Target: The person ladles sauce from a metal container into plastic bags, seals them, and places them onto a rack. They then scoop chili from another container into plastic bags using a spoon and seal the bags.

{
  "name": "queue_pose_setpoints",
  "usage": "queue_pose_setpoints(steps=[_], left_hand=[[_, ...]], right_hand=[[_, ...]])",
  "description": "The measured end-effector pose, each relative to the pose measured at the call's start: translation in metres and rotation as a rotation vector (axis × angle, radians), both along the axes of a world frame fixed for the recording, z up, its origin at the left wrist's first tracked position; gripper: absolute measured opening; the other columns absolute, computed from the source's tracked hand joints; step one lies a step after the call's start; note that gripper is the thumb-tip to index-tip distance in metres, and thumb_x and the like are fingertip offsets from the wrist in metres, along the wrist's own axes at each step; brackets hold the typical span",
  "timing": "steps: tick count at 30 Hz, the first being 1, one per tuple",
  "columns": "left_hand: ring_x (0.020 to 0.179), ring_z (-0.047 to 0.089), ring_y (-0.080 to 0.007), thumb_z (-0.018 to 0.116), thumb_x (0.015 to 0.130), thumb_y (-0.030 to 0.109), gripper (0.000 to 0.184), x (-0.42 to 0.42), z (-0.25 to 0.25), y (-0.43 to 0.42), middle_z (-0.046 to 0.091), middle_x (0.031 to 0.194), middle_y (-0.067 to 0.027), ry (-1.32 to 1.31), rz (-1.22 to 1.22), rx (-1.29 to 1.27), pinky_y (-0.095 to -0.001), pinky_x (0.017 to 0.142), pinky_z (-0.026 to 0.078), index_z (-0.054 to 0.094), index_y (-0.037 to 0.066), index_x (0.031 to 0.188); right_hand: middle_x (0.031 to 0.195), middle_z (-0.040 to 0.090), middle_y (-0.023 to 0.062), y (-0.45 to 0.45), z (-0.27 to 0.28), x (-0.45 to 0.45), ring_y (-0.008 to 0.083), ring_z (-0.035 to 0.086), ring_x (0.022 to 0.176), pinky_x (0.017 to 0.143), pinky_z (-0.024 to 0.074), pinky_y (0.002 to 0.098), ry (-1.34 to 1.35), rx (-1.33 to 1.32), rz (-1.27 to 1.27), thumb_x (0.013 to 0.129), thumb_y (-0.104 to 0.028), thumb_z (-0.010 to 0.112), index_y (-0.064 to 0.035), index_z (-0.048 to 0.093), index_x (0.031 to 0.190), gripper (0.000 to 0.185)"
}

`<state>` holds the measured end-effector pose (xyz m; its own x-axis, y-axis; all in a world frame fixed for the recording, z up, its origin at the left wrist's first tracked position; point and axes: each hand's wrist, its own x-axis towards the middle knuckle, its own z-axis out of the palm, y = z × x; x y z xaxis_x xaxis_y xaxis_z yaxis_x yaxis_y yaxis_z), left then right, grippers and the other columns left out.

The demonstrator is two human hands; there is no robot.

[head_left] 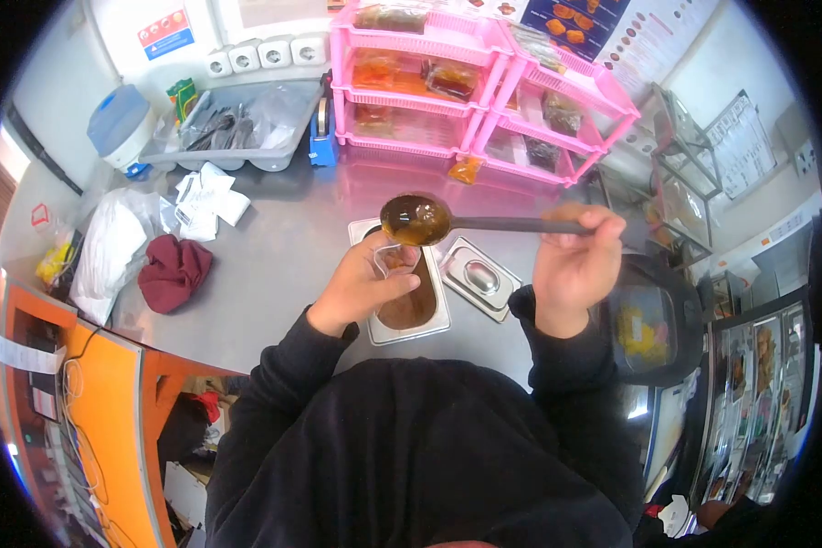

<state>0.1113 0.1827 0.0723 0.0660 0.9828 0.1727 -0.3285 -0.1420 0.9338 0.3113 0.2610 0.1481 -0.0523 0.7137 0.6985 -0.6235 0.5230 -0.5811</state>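
My right hand [575,265] grips the handle end of a large serving spoon [511,224], its bowl full of glossy brown sauce [417,219]. The spoon is held roughly level, bowl pointing left. Just under the bowl, my left hand [361,288] pinches a small clear plastic bag [391,256] with its mouth spread. Below both sits a rectangular steel container [440,315] with brown sauce [406,306] inside; my left hand covers part of it. To its right a steel lid [481,277] lies flat on the metal counter.
Pink tiered racks [411,146] with filled sachets stand at the back. A grey tray [237,160] of plastic cutlery, a blue tape dispenser [322,137], white papers [208,201] and a maroon cloth [175,272] are leftward. A black bin [653,320] stands right.
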Motion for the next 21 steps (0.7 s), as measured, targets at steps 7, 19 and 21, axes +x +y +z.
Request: queue_pose_setpoints(steps=[7,19,21], left_hand=[[0.095,0.048,-0.0130,0.062,0.071,-0.001,0.043,-0.006,-0.007,0.009,0.049,0.097,-0.0028,0.022,0.015,-0.022,-0.0279,0.084,0.039,0.048,0.003,0.111],[0.087,0.054,-0.0216,0.053,0.068,0.015,0.049,-0.051,-0.020,0.003,0.052,0.092,-0.0052,-0.360,0.268,0.023,-0.0434,0.090,0.039,0.046,-0.001,0.113],[0.087,0.053,-0.0222,0.053,0.067,0.016,0.050,-0.054,-0.018,0.003,0.052,0.092,-0.0054,-0.460,0.217,0.007,-0.0455,0.090,0.038,0.046,-0.001,0.113]], right_hand=[[0.058,0.045,0.0046,0.007,-0.005,-0.004,0.0149,0.044,0.057,0.058,0.0391,0.0316,0.181,-0.387,0.103,0.091,-0.034,0.039,-0.0041,0.050,0.081,0.033],[0.082,0.058,0.0058,0.001,-0.108,-0.014,0.0122,0.047,0.069,0.062,0.0393,0.0259,-0.808,-0.148,0.173,0.087,-0.024,0.050,-0.0041,0.059,0.083,0.022],[0.080,0.058,0.0062,0.007,-0.106,-0.013,0.0143,0.047,0.071,0.064,0.0393,0.0271,-1.104,0.160,0.174,0.084,-0.022,0.053,-0.0054,0.061,0.082,0.019]])
